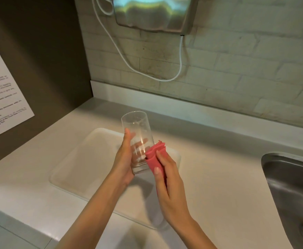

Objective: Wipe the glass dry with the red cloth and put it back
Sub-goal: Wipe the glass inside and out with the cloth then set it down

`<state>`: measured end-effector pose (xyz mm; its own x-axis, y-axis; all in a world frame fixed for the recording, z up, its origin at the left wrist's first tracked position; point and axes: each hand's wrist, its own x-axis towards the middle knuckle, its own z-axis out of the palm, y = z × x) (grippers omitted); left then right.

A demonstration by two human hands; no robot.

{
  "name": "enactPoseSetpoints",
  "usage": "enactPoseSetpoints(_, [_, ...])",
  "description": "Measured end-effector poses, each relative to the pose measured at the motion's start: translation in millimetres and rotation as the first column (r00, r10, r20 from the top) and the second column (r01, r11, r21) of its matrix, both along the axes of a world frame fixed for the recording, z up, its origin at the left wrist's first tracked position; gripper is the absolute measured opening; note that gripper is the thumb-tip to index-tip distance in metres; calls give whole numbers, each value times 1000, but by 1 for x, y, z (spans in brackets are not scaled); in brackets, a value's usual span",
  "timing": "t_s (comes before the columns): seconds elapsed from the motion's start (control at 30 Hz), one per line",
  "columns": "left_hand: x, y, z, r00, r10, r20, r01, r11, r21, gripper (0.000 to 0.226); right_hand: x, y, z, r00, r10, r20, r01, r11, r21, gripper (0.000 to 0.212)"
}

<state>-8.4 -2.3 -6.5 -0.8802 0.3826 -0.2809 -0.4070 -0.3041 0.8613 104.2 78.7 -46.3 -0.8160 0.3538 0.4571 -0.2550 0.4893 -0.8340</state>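
A tall clear drinking glass [137, 126] is held above the counter, tilted slightly with its mouth up and away from me. My left hand [123, 159] grips its lower half from the left, fingers showing through the glass. My right hand [167, 180] holds a folded red cloth [155, 155] and presses it against the glass's lower right side. Part of the cloth is hidden under my right palm.
A white tray [78, 159] lies on the pale counter [219, 186] under my hands. A steel sink [291, 178] sits at the right edge. On the brick wall hangs a metal appliance [152, 13] with a looping white cable [179, 69]. A printed notice [1, 97] is on the left wall.
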Motion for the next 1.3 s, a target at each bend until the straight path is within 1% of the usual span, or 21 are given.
enactPoseSetpoints(0.07, [-1, 0, -1, 999, -33, 6, 33, 999, -15, 59, 0, 5, -4, 999, -19, -44, 30, 968, 249, 41])
enactPoseSetpoints(0.13, [-2, 1, -3, 998, -63, 30, 64, 998, -23, 61, -2, 10, -3, 996, -15, -86, 48, 916, 399, 42])
enactPoseSetpoints(0.2, [-4, 0, -6, 995, -92, 47, 92, 996, -3, 69, -6, 12, 8, 995, -2, -98, 41, 915, 400, 39])
enactPoseSetpoints(0.27, [-6, 1, -7, 991, -131, 18, 130, 989, 69, 71, -17, 13, 25, 996, -11, -90, 42, 935, 351, 40])
enactPoseSetpoints(0.33, [-4, 3, -7, 986, -165, -7, 164, 976, 141, 60, -37, 18, 45, 996, -48, -70, 67, 949, 308, 42])
enactPoseSetpoints(0.4, [-1, 8, -6, 980, -199, -4, 197, 966, 167, 51, -63, 26, 64, 991, -113, -68, 129, 936, 327, 40])
enactPoseSetpoints(0.47, [0, 13, -8, 977, -215, 6, 212, 967, 145, 50, -82, 29, 79, 987, -139, -84, 162, 868, 470, 39])
enactPoseSetpoints(0.5, [0, 13, -9, 979, -206, 12, 202, 971, 130, 47, -86, 29, 81, 989, -117, -91, 148, 803, 578, 39])
enactPoseSetpoints(0.57, [-4, 9, -8, 988, -151, 45, 143, 979, 144, 36, -78, 27, 73, 995, -9, -95, 78, 655, 751, 39])
enactPoseSetpoints(0.63, [-11, 2, -9, 989, -137, 63, 123, 973, 194, 46, -55, 28, 57, 992, 118, -54, -26, 586, 810, 38])
enactPoseSetpoints(0.67, [-14, -1, -11, 989, -143, 48, 132, 974, 186, 57, -42, 29, 48, 986, 161, -42, -62, 591, 804, 36])
enactPoseSetpoints(0.73, [-17, -4, -14, 987, -162, -3, 161, 977, 137, 69, -25, 33, 36, 982, 183, -54, -84, 667, 740, 36])
enactPoseSetpoints(0.8, [-12, -1, -15, 978, -205, -22, 206, 970, 132, 70, -28, 36, 39, 993, 96, -69, -33, 785, 619, 39])
enactPoseSetpoints(0.87, [-4, 6, -15, 972, -233, -25, 235, 962, 141, 60, -47, 39, 52, 995, -47, -91, 86, 867, 491, 37])
enactPoseSetpoints(0.9, [-1, 10, -15, 970, -240, -30, 241, 960, 141, 55, -58, 40, 59, 990, -101, -103, 138, 871, 472, 34])
enactPoseSetpoints(0.97, [1, 16, -17, 970, -237, -53, 242, 962, 126, 49, -73, 38, 70, 982, -136, -131, 186, 815, 550, 32])
enactPoseSetpoints(1.07, [-3, 14, -18, 979, -199, -49, 203, 973, 112, 44, -63, 29, 61, 987, -41, -156, 145, 651, 745, 30])
enactPoseSetpoints(1.13, [-9, 7, -18, 980, -195, -40, 199, 973, 119, 53, -43, 31, 41, 992, 55, -113, 57, 603, 796, 34])
enactPoseSetpoints(1.2, [-12, 4, -19, 976, -203, -78, 210, 973, 97, 62, -25, 37, 26, 987, 125, -101, -3, 642, 766, 31])
enactPoseSetpoints(1.23, [-12, 4, -18, 975, -204, -86, 211, 973, 87, 64, -22, 39, 23, 984, 134, -116, -10, 693, 721, 30])
enactPoseSetpoints(1.3, [-7, 7, -17, 975, -206, -79, 213, 972, 99, 63, -27, 42, 27, 986, 71, -148, 26, 821, 570, 32])
